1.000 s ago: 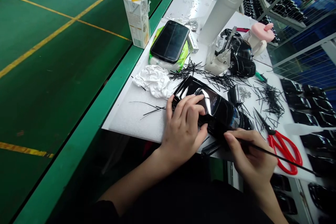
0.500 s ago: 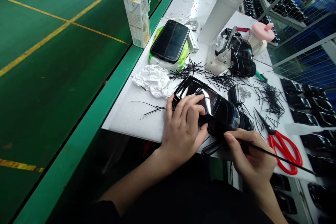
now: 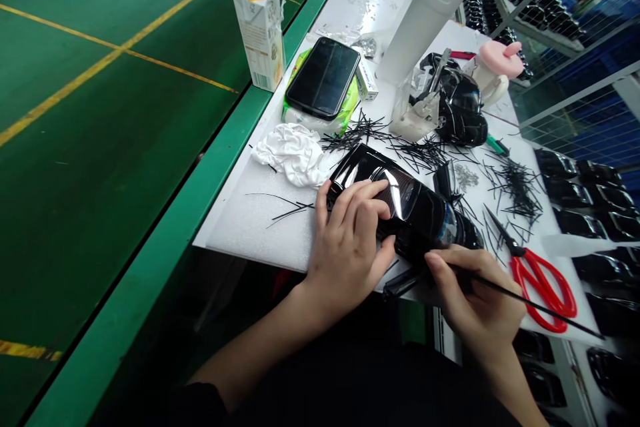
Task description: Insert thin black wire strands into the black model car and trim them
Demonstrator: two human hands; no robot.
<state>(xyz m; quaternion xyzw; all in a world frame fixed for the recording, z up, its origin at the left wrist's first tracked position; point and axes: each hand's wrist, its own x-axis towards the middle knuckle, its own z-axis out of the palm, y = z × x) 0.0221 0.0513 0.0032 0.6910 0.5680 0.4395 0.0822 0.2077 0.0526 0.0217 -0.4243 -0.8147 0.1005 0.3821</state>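
Note:
A glossy black model car body (image 3: 413, 203) lies tilted on the white foam board (image 3: 250, 233), its near side partly under my left hand (image 3: 347, 247). That hand is shut on the body, with the fingers spread over its dark roof panel. My right hand (image 3: 477, 287) pinches a thin black rod (image 3: 530, 303), and the rod's tip is hidden by the fingers near the car's lower edge. Several short black rod pieces lie scattered around the car. Red-handled scissors (image 3: 543, 290) sit just beyond my right hand.
A second black model car (image 3: 463, 110) stands behind a white bottle (image 3: 430, 17). A phone (image 3: 323, 78), juice carton (image 3: 260, 33) and crumpled white cloth (image 3: 293, 155) lie left. Racks of black car parts (image 3: 575, 203) line the right; a green conveyor (image 3: 125, 147) runs left.
The camera view has drifted slightly. My hands, the rod and the car stay almost in place, with only a small shift of the right hand to the left.

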